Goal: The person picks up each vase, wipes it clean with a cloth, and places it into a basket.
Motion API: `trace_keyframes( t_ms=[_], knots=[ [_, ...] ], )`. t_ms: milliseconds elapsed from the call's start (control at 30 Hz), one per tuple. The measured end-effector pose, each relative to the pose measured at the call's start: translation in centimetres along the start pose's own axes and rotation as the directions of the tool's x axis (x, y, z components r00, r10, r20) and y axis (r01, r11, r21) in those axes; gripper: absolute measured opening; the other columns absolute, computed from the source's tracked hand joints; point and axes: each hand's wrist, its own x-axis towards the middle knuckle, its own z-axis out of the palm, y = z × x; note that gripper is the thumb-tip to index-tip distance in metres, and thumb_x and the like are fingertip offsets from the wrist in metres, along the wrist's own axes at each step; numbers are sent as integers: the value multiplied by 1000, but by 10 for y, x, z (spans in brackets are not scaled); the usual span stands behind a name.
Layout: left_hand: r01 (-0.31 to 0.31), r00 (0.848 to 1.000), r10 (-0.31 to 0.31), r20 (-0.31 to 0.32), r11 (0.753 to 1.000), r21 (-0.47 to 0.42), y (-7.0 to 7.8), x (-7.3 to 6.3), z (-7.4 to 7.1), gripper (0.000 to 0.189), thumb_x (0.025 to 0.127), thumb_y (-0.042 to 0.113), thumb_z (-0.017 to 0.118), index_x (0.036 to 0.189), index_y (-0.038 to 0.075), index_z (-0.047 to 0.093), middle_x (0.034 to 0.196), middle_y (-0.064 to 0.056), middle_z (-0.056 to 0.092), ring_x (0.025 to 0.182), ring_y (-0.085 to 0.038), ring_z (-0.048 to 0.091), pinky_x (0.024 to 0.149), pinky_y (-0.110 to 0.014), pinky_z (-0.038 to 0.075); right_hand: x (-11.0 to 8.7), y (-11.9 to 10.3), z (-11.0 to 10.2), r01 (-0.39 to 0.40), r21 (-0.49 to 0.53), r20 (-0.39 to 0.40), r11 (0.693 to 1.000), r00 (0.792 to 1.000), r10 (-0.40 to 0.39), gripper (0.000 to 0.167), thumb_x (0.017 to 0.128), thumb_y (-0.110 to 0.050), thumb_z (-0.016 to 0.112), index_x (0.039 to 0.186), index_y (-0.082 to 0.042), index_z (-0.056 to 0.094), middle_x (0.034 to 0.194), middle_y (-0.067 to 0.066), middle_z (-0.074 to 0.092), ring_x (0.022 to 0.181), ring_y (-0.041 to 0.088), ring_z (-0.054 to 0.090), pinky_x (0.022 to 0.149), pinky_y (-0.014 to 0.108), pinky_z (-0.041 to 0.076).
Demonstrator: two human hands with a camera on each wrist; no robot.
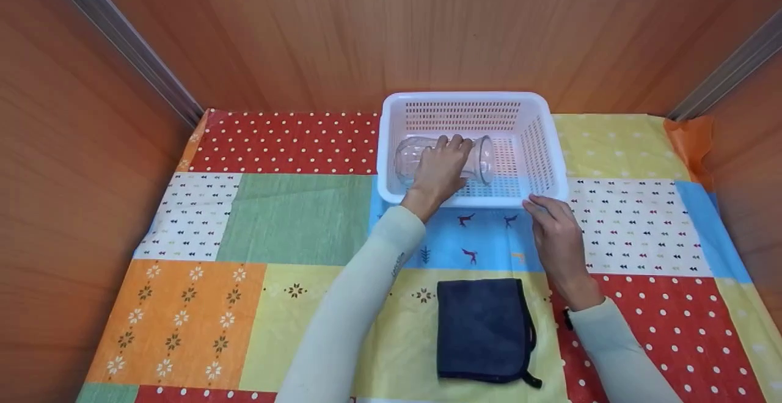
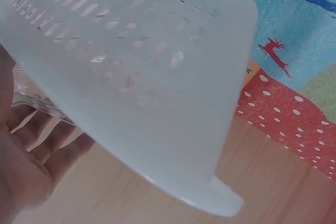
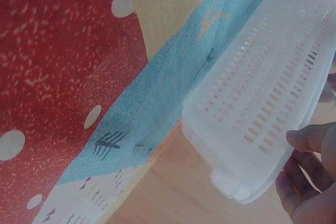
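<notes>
A white perforated plastic basket (image 1: 489, 202) stands on the cloth-covered table against the back panel. Inside it lies a clear glass vase (image 1: 411, 157) on its side, its flared mouth toward the right. My left hand (image 1: 441, 168) reaches over the front rim and grips the vase around its middle from above. In the left wrist view, the basket wall hides most of the glass. At the front right corner, my right hand (image 1: 557, 229) pinches the basket's rim. The right wrist view shows its thumb (image 3: 304, 138) against the outer wall, with the fingers over the rim.
A folded dark grey cloth (image 1: 482, 330) with a black edge and loop lies in front of the basket, between the forearms. Beneath everything spreads a patchwork tablecloth (image 1: 293, 220). Wooden panels (image 1: 342, 36) close off the back and both sides.
</notes>
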Motion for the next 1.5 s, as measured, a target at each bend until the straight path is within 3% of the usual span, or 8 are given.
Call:
trace_keyframes(
  t_ms=[200, 400, 733, 1133, 1500],
  knots=[
    [-39, 998, 36, 45, 997, 73, 7, 8, 6, 68, 92, 43, 83, 150, 19, 57, 142, 0, 64, 131, -22, 60, 108, -42, 55, -1, 0, 1, 10, 0, -10, 1000, 1000, -10, 33, 88, 16, 75, 118, 3, 78, 121, 19, 73, 117, 39, 67, 101, 55, 55],
    [-44, 997, 37, 67, 994, 97, 13, 13, 10, 69, 93, 46, 81, 152, 21, 56, 143, 1, 63, 133, -20, 57, 105, -38, 56, -2, 1, 2, 13, -2, -18, 1000, 1000, -13, 34, 88, 15, 76, 119, 3, 78, 122, 20, 73, 117, 40, 67, 100, 55, 55],
    [-34, 996, 26, 80, 994, 102, 16, 20, 18, 64, 94, 45, 80, 150, 21, 59, 146, 0, 62, 140, -22, 54, 117, -43, 47, -2, 2, 10, 28, -7, -93, 1000, 995, -29, 32, 87, 13, 78, 117, 2, 79, 116, 18, 75, 113, 38, 71, 96, 57, 57],
    [-30, 992, 14, 126, 991, 129, 18, 27, 26, 58, 91, 47, 82, 142, 24, 66, 139, 2, 68, 134, -20, 57, 119, -41, 44, 1, 1, 12, 47, -64, -123, 997, 991, -55, 23, 92, 7, 77, 114, 1, 80, 112, 17, 76, 110, 36, 72, 92, 55, 60],
    [-8, 984, -21, 175, 987, 160, 22, 31, 30, 63, 94, 49, 78, 149, 25, 60, 146, 3, 64, 140, -20, 54, 122, -42, 41, 1, 3, 12, 27, -79, -133, 996, 990, -38, 20, 91, 2, 79, 111, 1, 81, 108, 17, 77, 108, 36, 72, 90, 55, 61]
  ],
)
